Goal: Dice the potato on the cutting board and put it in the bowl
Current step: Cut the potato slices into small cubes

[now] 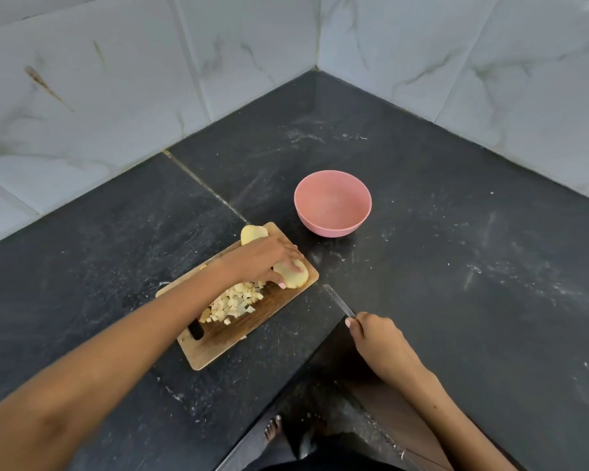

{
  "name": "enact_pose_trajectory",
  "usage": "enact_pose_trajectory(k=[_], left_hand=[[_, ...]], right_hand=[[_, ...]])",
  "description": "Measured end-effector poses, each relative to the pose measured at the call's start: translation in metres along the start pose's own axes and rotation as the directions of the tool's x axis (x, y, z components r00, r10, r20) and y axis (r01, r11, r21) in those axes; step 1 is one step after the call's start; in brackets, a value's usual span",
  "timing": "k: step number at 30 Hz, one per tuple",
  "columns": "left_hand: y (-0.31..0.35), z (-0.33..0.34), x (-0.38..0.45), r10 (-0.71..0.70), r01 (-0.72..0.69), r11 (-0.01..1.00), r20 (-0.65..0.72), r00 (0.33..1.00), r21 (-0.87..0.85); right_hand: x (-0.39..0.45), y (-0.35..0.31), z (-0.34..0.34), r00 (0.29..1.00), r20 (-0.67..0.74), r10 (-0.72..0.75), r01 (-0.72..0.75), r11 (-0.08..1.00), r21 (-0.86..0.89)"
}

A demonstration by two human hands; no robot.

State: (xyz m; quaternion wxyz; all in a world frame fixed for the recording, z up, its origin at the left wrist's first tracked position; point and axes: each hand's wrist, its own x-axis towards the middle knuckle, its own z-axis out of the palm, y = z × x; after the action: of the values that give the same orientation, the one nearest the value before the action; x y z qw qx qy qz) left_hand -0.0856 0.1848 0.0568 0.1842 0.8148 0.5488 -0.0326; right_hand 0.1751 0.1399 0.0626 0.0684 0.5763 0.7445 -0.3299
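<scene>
A person stands at the inner corner of a dark stone counter [422, 232], partway through dicing potatoes on a wooden cutting board [215, 355]. The left hand [266, 260] reaches across the board, fingers curled over a peeled potato piece [295, 277] lying at the board's far right corner, thumb on its near side. A second peeled potato piece [250, 233] lies just behind that hand at the board's far edge. A heap of diced potato [233, 302] sits mid-board, just on the person's side of the held piece.

The right hand [376, 338] is off the board to the right, above the counter's edge, fingers wrapped round a knife's handle; the knife [339, 302] points its blade tip toward the board's right corner, close to the held piece but not touching it. The pink bowl [333, 202] stands empty on the counter beyond the board, near its far corner, apart from both hands.

The held piece's long axis appears to run roughly along the board's short edge, leaving its free end toward the knife; the blade would come at it from the right, the left-hand fingertips being the nearest thing at risk. The left hand is on the potato; the right is nearer the bowl. Cutting looks unfinished and nothing has gone into the bowl. Pale smears mark the counter, and a bare foot [273, 428] shows on the floor below
</scene>
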Motion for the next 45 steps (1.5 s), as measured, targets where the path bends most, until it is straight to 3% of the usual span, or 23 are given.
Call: enact_pose_trajectory(k=[4, 8, 13, 17, 23, 25, 31, 33, 37, 45], left_hand=[[0.003, 0.000, -0.002, -0.049, 0.047, 0.996, -0.021, 0.999, -0.075], [0.013, 0.010, -0.002, -0.198, 0.196, 0.978, -0.025, 0.980, -0.077], [0.035, 0.028, -0.011, -0.353, 0.316, 0.928, -0.196, 0.915, -0.200], [0.060, 0.040, -0.005, -0.515, 0.482, 0.857, -0.262, 0.816, -0.184], [0.088, 0.054, 0.002, -0.738, 0.711, 0.668, -0.324, 0.592, -0.221], [0.089, 0.056, 0.001, -0.756, 0.722, 0.644, -0.351, 0.552, -0.252], [0.086, 0.065, -0.005, -0.765, 0.730, 0.628, -0.387, 0.514, -0.270], [0.086, 0.065, -0.006, -0.724, 0.715, 0.659, -0.455, 0.519, -0.233], [0.077, 0.073, -0.002, -0.627, 0.661, 0.737, -0.508, 0.590, -0.141], [0.070, 0.080, -0.005, -0.559, 0.575, 0.793, -0.618, 0.553, -0.203]], right_hand=[[0.005, -0.001, 0.000, 1.000, -0.014, -0.007, 0.007, 0.999, 0.033], [0.012, -0.006, -0.004, 1.000, -0.018, -0.020, 0.021, 0.998, 0.051], [0.029, -0.016, -0.003, 1.000, 0.010, -0.021, 0.021, 0.997, 0.075], [0.042, -0.025, -0.002, 1.000, -0.008, -0.026, 0.026, 0.997, 0.078], [0.055, -0.035, 0.003, 0.998, -0.060, -0.012, 0.017, 0.997, 0.076], [0.058, -0.037, 0.006, 0.999, -0.048, -0.022, 0.024, 0.999, 0.047], [0.065, -0.043, 0.013, 0.996, -0.001, -0.091, 0.091, 0.995, -0.044], [0.068, -0.043, 0.008, 0.993, 0.007, -0.115, 0.115, 0.991, -0.070], [0.076, -0.043, -0.003, 0.988, -0.019, -0.156, 0.154, 0.984, -0.093], [0.080, -0.040, -0.009, 0.976, 0.061, -0.210, 0.218, 0.958, -0.187]])
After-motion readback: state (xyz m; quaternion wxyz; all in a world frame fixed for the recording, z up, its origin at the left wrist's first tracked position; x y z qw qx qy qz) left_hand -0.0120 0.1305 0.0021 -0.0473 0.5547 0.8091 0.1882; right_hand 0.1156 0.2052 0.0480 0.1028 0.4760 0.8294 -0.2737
